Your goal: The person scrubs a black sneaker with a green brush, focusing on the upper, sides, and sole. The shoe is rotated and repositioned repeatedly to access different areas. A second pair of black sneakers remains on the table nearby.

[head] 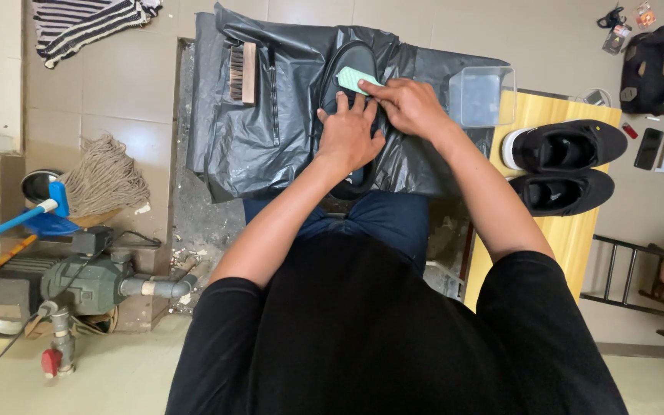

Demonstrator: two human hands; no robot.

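Both hands are down on a dark shoe (351, 65) that lies on a black plastic sheet (270, 123) spread over the work surface. Left hand (349, 137) lies flat on the shoe's upper with fingers spread, pressing it down rather than gripping it. Right hand (409, 106), just at three o'clock of the left and touching it, has its fingers pinched together on a small pale green pad (356, 79), which rests against the shoe at twelve o'clock of the left hand.

At nine o'clock of the shoe, on the same sheet, lies a wooden brush (243, 72) with its bristles turned sideways. At three o'clock stands a clear plastic tub (483, 96) at the sheet's edge, and beyond it a pair of black shoes (562, 165) sits side by side on a yellow tabletop (570, 230).

Well apart at eight o'clock, on the floor, are a rope mop head (104, 178) and a grey-green pump (86, 284) with its pipe. A striped cloth (86, 23) lies at eleven o'clock.
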